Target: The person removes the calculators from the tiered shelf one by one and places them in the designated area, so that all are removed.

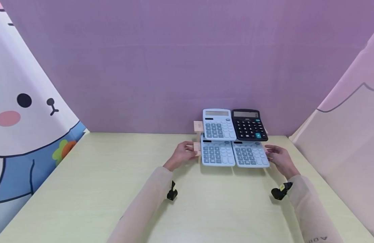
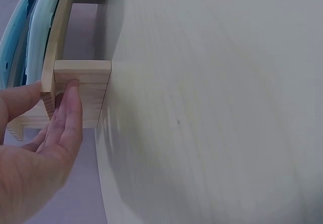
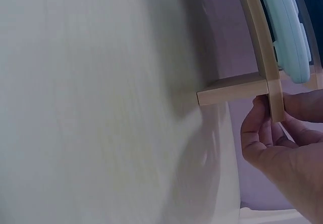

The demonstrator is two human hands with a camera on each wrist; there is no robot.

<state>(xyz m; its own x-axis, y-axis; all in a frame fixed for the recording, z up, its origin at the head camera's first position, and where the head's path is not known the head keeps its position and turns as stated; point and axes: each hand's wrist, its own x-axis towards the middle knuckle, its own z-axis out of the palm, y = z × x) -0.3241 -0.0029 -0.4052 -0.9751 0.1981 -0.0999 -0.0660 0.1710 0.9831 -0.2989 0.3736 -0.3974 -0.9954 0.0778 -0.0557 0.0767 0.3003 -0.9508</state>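
A two-tier wooden rack [image 1: 198, 126] stands at the back of the table, bearing calculators. On its upper tier a light blue calculator [image 1: 219, 125] sits beside a black calculator [image 1: 249, 125]. The lower tier carries two more light blue ones, a left calculator [image 1: 218, 153] and a right calculator [image 1: 250, 154]. My left hand [image 1: 182, 155] pinches the left end of the lower wooden board [image 2: 50, 77], thumb on top and fingers underneath. At the opposite end my right hand [image 1: 279, 158] pinches the same board [image 3: 275, 100] between thumb and curled fingers.
Behind the rack rises a purple backdrop [image 1: 162, 67]. A cartoon-printed cloth [image 1: 29, 135] hangs at the left, and a pale pink cloth [image 1: 348, 135] borders the right side. The pale wooden table [image 1: 114, 175] extends in front and to the left.
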